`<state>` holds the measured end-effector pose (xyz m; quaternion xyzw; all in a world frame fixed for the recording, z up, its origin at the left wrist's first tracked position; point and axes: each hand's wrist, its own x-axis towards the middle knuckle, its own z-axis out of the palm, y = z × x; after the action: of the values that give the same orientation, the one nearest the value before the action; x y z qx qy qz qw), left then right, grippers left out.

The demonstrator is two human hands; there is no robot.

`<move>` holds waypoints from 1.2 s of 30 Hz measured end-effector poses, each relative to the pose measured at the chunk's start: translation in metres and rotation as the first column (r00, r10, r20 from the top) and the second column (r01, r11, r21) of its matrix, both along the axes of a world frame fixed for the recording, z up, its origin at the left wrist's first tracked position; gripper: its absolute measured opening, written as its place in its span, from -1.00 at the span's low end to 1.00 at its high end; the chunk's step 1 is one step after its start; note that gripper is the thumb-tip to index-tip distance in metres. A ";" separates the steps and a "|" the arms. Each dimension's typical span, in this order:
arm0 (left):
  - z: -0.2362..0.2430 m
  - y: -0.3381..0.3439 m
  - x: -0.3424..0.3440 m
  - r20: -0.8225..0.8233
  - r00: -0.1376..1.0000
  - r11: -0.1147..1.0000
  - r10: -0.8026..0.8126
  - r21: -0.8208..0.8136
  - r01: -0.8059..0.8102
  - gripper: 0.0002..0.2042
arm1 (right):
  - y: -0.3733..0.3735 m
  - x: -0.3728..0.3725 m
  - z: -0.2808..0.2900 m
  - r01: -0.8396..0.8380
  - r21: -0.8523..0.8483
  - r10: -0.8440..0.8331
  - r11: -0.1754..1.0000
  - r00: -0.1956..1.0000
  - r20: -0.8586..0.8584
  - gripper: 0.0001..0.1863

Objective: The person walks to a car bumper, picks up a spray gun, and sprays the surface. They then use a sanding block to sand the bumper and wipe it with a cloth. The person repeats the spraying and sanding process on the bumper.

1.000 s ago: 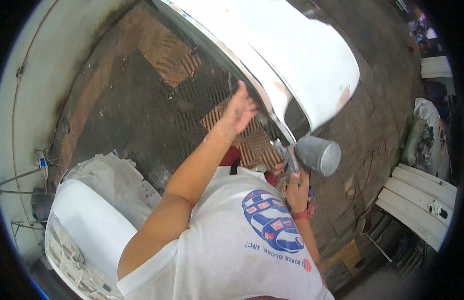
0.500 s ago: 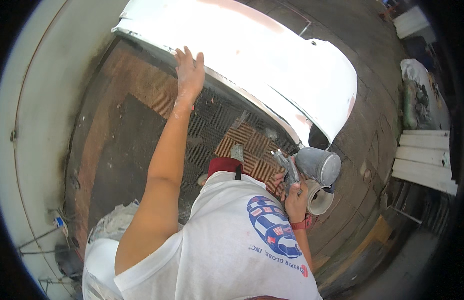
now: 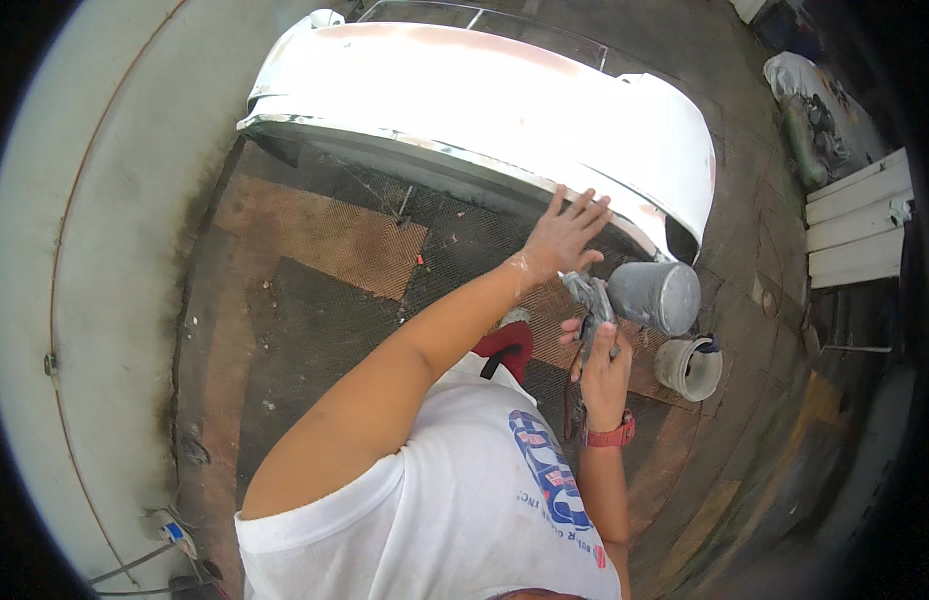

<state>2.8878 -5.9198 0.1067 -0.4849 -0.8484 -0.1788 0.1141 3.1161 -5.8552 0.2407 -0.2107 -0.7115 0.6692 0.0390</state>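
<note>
A long white car bumper [image 3: 484, 95] lies across the upper middle, its curved right end turned toward me. My left hand [image 3: 567, 238], whitish with dust, is spread open, its fingertips at the bumper's near lower edge toward the right. In my right hand [image 3: 608, 375] is a grey-coated spray gun [image 3: 588, 300]; the fingers wrap round its handle, partly hidden by the gun. Its large grey cup [image 3: 656, 297] sits to the right of the gun body, just below the bumper's right end.
A whitish bucket [image 3: 688, 370] stands on the floor right of my right hand. Thin metal framing [image 3: 474, 18] shows behind the bumper. A pale wall [image 3: 94, 230] with a thin brown line runs along the left. White ridged panels [image 3: 856, 215] and a cloth-covered pile [image 3: 824, 110] lie at the right.
My left hand has moved right along the bumper's near edge, close to the spray gun. My view has shifted, showing more of the bumper. The right hand still grips the spray gun.
</note>
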 end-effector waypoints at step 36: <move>0.032 -0.640 -0.460 0.322 0.461 0.561 0.827 -0.415 -0.716 0.02 | -0.537 -0.348 0.024 -0.224 0.063 0.228 0.972 0.972 -0.058 -0.14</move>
<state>2.4283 -6.5597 0.1387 0.0070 -0.9881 -0.1266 -0.0874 2.7677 -6.3920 0.2649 -0.1051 -0.7479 0.6554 -0.0084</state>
